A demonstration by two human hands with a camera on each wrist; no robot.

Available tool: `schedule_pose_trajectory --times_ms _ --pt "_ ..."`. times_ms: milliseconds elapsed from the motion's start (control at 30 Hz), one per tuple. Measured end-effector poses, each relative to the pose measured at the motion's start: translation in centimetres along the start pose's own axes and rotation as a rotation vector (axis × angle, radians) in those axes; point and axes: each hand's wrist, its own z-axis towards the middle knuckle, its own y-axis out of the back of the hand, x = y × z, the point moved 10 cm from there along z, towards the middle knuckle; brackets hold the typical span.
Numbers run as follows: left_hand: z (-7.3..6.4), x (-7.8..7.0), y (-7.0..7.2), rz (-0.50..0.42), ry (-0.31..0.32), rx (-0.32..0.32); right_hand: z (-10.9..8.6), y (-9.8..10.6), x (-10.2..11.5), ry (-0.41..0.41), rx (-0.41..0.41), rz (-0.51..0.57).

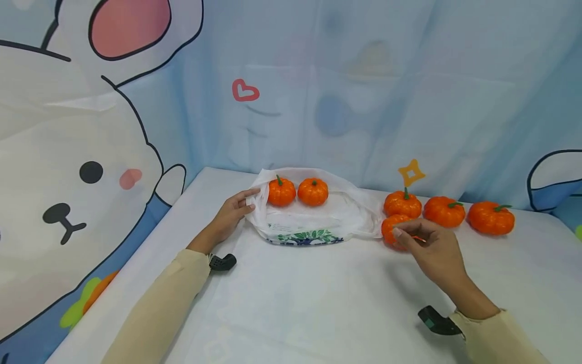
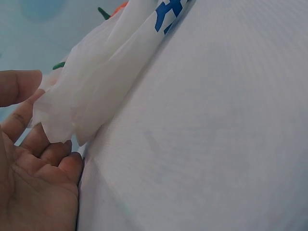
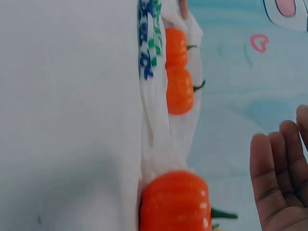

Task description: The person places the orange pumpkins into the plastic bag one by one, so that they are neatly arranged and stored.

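A white plastic bag (image 1: pixel 304 225) with a green and blue print lies on the table, its mouth spread. Inside are two small orange pumpkins, one (image 1: pixel 281 192) at the left and another (image 1: pixel 313 192) beside it. At the bag's left edge my left hand (image 1: pixel 226 217) holds the thin plastic between thumb and fingers. My right hand (image 1: pixel 434 247) hovers with bent fingers above a pumpkin (image 1: pixel 392 230) at the bag's right side, overlapping it in the head view. In the right wrist view, a gap shows between the fingers (image 3: pixel 269 178) and that pumpkin (image 3: pixel 175 204).
Behind the right hand stand more pumpkins in a row: one (image 1: pixel 402 203) near the bag, a middle one (image 1: pixel 444 211) and a rightmost one (image 1: pixel 491 218). A white cloth covers the table (image 1: pixel 295 303). A printed blue curtain (image 1: pixel 291 101) hangs along the back edge.
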Motion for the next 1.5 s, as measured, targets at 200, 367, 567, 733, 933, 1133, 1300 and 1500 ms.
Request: schedule_pose_trajectory --times_ms 200,367,567,733,933,1133,1300,1500 --pt "-0.1 -0.1 0.2 0.002 0.0 0.003 0.6 2.6 -2.4 -0.063 -0.181 -0.12" --pt "-0.2 -0.3 0.4 -0.007 -0.008 0.002 1.4 1.9 -5.9 -0.196 -0.076 -0.17" --pt "-0.4 -0.3 0.7 -0.005 -0.006 -0.001 1.2 -0.8 -9.5 -0.361 0.177 -0.055" --pt "-0.5 -0.4 0.9 0.003 -0.008 -0.004 1.2 -1.8 -9.8 -0.361 0.246 -0.013" --pt "-0.4 -0.5 0.8 0.023 -0.039 0.006 1.2 -1.9 -9.8 -0.348 0.245 -0.057" --pt "-0.4 -0.5 0.7 0.023 -0.035 0.003 1.0 -1.8 -10.2 -0.366 0.248 -0.078" --pt "-0.2 -0.1 0.6 0.01 0.0 -0.006 1.1 -0.8 -9.7 -0.377 0.173 -0.101" --pt "0.0 0.1 0.1 -0.004 0.005 -0.002 1.6 0.8 -6.8 -0.3 0.034 -0.077"
